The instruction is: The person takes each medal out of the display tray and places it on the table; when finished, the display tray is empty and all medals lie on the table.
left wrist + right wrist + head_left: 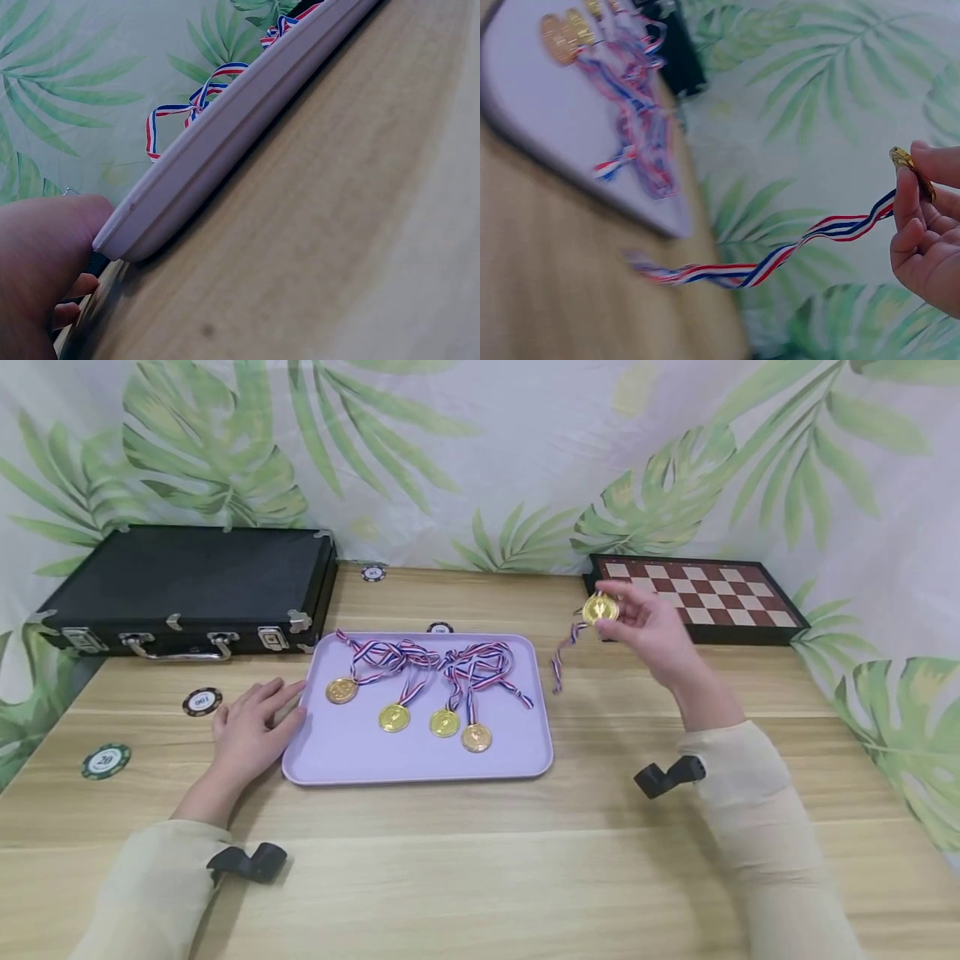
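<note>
My right hand (pixel 651 631) pinches a gold medal (pixel 600 609) between thumb and fingers, raised above the table to the right of the tray. From the medal a red, white and blue ribbon (pixel 757 271) hangs down in a loose twist. Several more medals lie on the lilac tray (pixel 420 767), gold and bronze-toned, among them a gold medal (pixel 393 717) and a bronze-toned medal (pixel 476 738). Their tangled ribbons (pixel 480 664) bunch toward the tray's far side. With fingers extended, my left hand (pixel 251 727) rests at the tray's left edge, its thumb against the rim (pixel 112 238).
A black case (pixel 187 585) with metal latches stands at the back left. A chessboard (pixel 697 597) lies at the back right, behind my right hand. Poker chips lie around the tray, including a green chip (pixel 106 761) and a black chip (pixel 202 701). Leaf-print cloth (pixel 525 460) hangs behind.
</note>
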